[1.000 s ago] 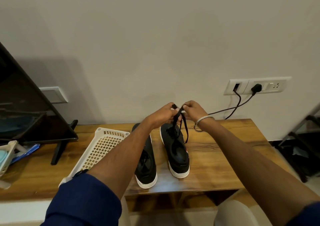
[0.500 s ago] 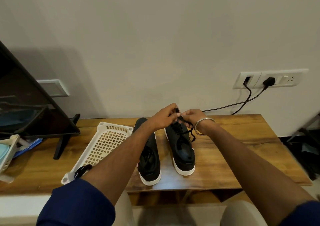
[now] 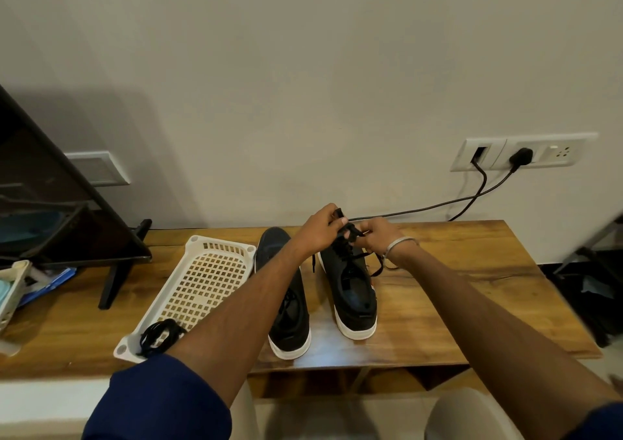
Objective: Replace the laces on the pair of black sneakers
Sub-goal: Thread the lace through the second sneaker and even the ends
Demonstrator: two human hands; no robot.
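Black lace (image 3: 350, 229) bunched above white-soled right sneaker (image 3: 350, 288), ends dangling.

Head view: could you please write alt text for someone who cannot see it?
Both hands, left and right, pinch a black lace above the right sneaker on a wooden table. The left sneaker stands beside a white basket holding a lace bundle.

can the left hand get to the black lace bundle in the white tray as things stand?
Probably yes. The bundle of black laces lies uncovered in the near corner of the white perforated plastic tray, beside the left forearm. But the left hand is pinching the black lace on the right-side sneaker and must let go first.
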